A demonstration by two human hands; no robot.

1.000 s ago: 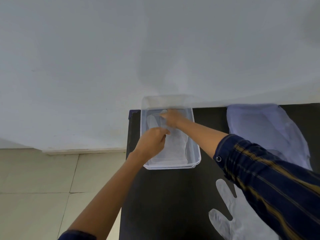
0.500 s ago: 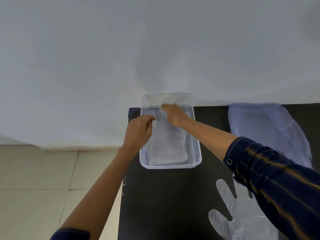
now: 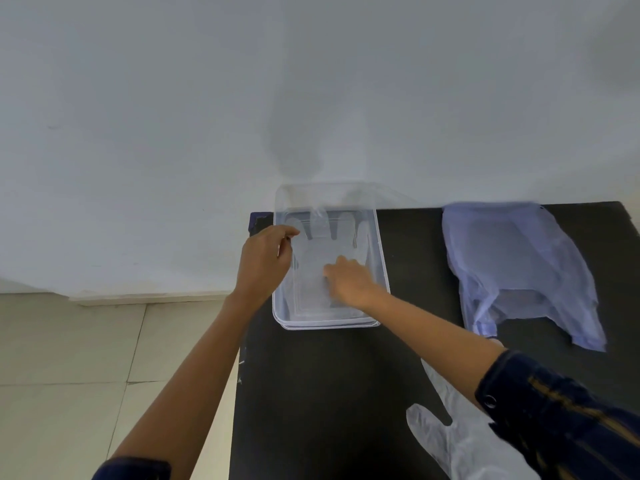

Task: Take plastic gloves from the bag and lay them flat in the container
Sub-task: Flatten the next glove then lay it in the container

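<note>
Clear plastic on black: a thin glove (image 3: 323,258) lies spread in the see-through container (image 3: 381,258) at the far left corner of the dark bench (image 3: 329,393), its fingers pointing toward the white wall (image 3: 173,116). My right hand (image 3: 349,280) rests palm down on the glove's lower half, fingers loosely spread and gripping nothing, to press the film flat so it does not spring up. My left hand (image 3: 265,261) hovers over the container's left rim, fingers curled and thumb meeting forefinger near the glove's thumb side; whether a bit of film is actually pinched there I cannot tell. I judge it is placed there to tug out a wrinkle while the other hand pins the sheet.

To the right, well apart from the container, the pale blue bag (image 3: 512,265) lies slack on the bench, its mouth toward me. Another glove (image 3: 453,445) waits near the bench's front edge, partly under my striped sleeve (image 3: 571,420), within easy reach for the next turn. Film this light clings and lifts with the hand, so I expect to raise my palm slowly.
</note>
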